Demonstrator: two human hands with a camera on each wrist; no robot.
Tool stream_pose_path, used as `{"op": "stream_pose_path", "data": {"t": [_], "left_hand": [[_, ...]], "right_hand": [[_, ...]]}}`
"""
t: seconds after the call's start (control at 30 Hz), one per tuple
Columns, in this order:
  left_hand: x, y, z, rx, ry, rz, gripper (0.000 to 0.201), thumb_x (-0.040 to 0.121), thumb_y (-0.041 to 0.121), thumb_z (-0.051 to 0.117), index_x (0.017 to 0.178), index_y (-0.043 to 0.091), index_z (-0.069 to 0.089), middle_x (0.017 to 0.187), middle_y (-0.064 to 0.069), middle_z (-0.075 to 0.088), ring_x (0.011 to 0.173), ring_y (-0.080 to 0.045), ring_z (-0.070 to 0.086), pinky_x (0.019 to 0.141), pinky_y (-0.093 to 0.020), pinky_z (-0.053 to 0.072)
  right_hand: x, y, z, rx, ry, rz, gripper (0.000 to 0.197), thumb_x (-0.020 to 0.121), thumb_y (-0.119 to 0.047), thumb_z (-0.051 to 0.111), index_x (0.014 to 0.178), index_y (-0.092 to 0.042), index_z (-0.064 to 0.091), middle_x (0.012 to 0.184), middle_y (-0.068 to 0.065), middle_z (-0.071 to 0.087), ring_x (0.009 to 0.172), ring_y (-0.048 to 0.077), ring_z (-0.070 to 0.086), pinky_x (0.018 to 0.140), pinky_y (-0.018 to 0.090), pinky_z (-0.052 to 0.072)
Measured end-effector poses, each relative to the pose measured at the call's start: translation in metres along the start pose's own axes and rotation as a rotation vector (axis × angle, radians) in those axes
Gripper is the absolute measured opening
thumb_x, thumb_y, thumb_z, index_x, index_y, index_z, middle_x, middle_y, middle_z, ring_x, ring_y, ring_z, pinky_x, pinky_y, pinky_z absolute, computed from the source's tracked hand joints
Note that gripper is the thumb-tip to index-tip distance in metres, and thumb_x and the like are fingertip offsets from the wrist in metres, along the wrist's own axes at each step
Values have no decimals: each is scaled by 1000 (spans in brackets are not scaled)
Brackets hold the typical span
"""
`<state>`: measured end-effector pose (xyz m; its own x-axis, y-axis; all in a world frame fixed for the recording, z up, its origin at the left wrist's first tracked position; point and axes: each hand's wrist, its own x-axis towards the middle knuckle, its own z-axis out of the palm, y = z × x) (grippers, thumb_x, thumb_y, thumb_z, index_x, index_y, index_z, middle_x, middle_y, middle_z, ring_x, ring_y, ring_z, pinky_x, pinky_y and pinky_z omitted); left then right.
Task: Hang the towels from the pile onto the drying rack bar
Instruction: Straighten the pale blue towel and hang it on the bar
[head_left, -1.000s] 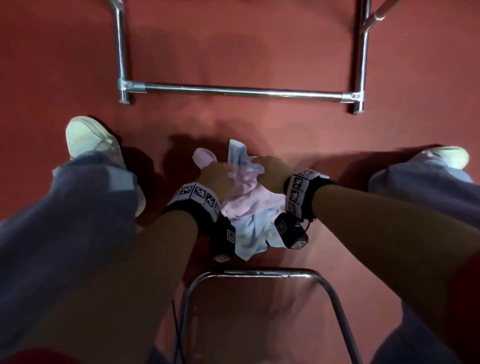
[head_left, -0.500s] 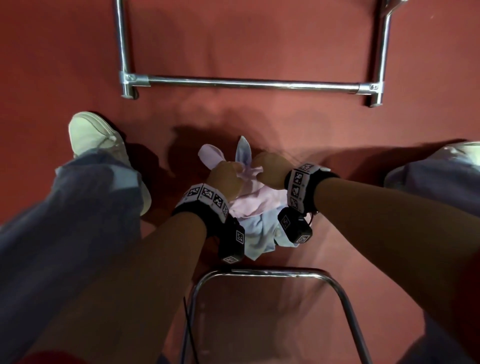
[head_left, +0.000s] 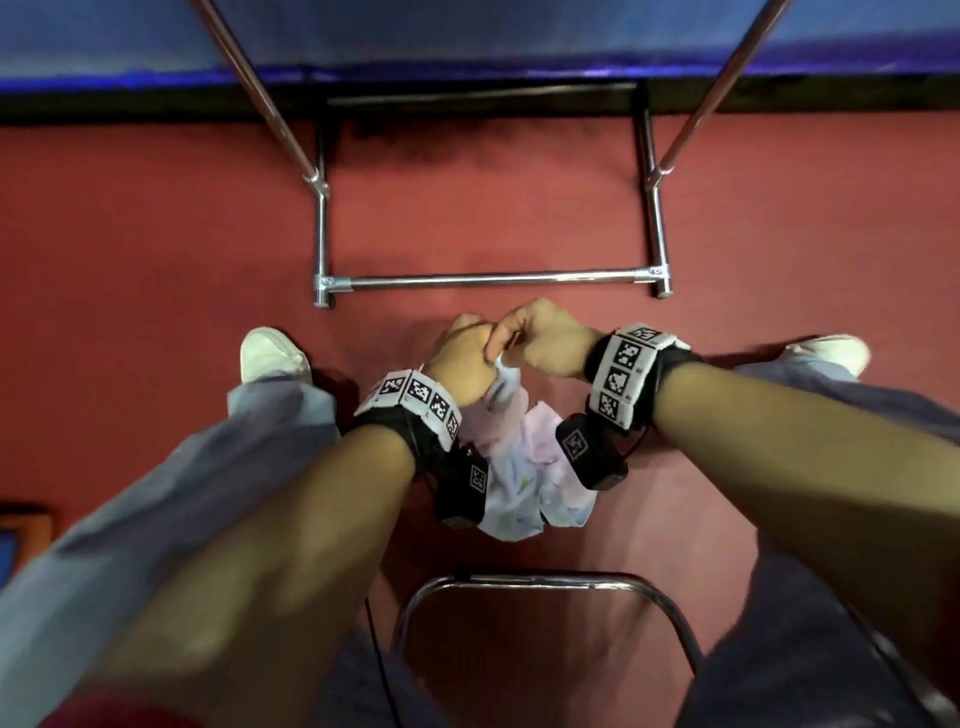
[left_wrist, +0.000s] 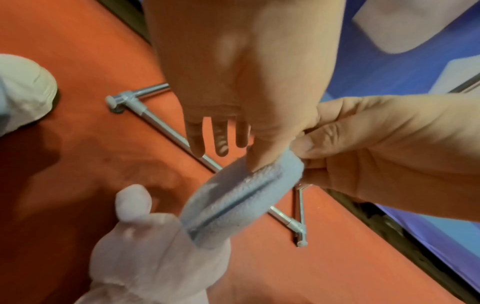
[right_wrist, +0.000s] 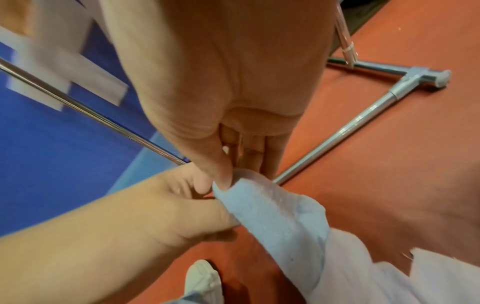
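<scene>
My left hand (head_left: 462, 364) and right hand (head_left: 545, 338) meet knuckle to knuckle at frame center, just below the rack (head_left: 488, 279) on the red floor (head_left: 156, 234), blue wall at top. Both pinch 1 blue towel (left_wrist: 241, 197) corner; the pile (head_left: 530, 467) hangs beneath my wrists.

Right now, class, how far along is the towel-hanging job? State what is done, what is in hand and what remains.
Done: nothing; no towel shows on the rack's bars. In hand: the left hand and right hand pinch one end of a light blue towel, lifting it from the pile on the floor. Left: hanging it, then the others.
</scene>
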<state>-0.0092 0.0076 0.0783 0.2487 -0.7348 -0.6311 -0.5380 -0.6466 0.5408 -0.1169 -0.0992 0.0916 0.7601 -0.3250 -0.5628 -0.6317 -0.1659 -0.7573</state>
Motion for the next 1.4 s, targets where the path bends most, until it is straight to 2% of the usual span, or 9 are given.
{"op": "stream_pose_path", "data": {"t": [0.17, 0.27, 0.43, 0.57, 0.77, 0.9, 1.03, 1.23, 1.4], "left_hand": [[-52, 44, -33, 80, 175, 106, 30, 78, 35, 56, 99, 22, 72, 128, -1, 56, 123, -26, 48, 108, -41, 37], [-87, 75, -49, 83, 281, 143, 28, 78, 41, 46, 87, 23, 65, 109, -4, 67, 109, -32, 58, 97, -44, 46], [-140, 126, -77, 16, 389, 239, 12, 85, 33, 50, 81, 22, 55, 91, -6, 70, 91, -32, 63, 79, -41, 51], [-174, 159, -101, -46, 489, 311, 13, 86, 14, 56, 77, 21, 53, 81, -2, 64, 80, -26, 58, 61, -31, 39], [-219, 207, -130, -72, 611, 445, 8, 91, 19, 52, 86, 15, 55, 88, -10, 66, 84, -30, 58, 69, -38, 45], [-239, 223, -151, -116, 722, 496, 9, 91, 18, 49, 84, 17, 54, 84, -4, 65, 75, -21, 54, 61, -31, 40], [-251, 223, -177, -123, 833, 490, 12, 92, 15, 46, 85, 21, 54, 84, -3, 64, 81, -25, 57, 62, -32, 37], [-269, 208, -204, -99, 976, 447, 17, 91, 12, 44, 84, 20, 57, 85, -6, 65, 79, -25, 57, 61, -33, 40], [-276, 191, -224, -16, 1076, 433, 20, 89, 15, 50, 86, 28, 65, 93, -3, 67, 91, -28, 59, 77, -39, 49]], "right_hand": [[-64, -47, -22, 17, 105, -163, 33, 77, 11, 59, 78, -19, 72, 64, -9, 63, 52, 2, 51, 56, 22, 44], [-101, -75, -34, 29, 199, -280, 27, 79, 12, 55, 86, -9, 70, 75, -6, 67, 64, 2, 57, 67, 18, 48], [-154, -117, -58, 34, 296, -397, 30, 77, 14, 59, 99, -6, 58, 78, 2, 63, 69, 12, 57, 65, 25, 48], [-194, -141, -80, 34, 346, -414, 36, 83, 7, 62, 116, -5, 53, 84, 11, 61, 69, 11, 53, 61, 16, 44], [-229, -153, -98, -69, 401, -427, 31, 75, -4, 65, 104, -15, 63, 85, 9, 66, 73, 12, 55, 69, 32, 50], [-246, -155, -114, -176, 494, -381, 13, 79, -5, 67, 85, -16, 64, 76, -2, 63, 68, 10, 53, 65, 28, 44], [-255, -154, -133, -332, 613, -305, 23, 80, -17, 71, 65, -21, 54, 67, -3, 56, 67, 16, 52, 63, 31, 40], [-268, -165, -155, -366, 772, -318, 16, 82, -14, 68, 71, -24, 61, 72, -3, 61, 72, 16, 55, 65, 25, 35], [-275, -175, -170, -342, 887, -328, 17, 82, -6, 61, 80, -21, 69, 82, -2, 68, 80, 15, 59, 70, 21, 38]]}}
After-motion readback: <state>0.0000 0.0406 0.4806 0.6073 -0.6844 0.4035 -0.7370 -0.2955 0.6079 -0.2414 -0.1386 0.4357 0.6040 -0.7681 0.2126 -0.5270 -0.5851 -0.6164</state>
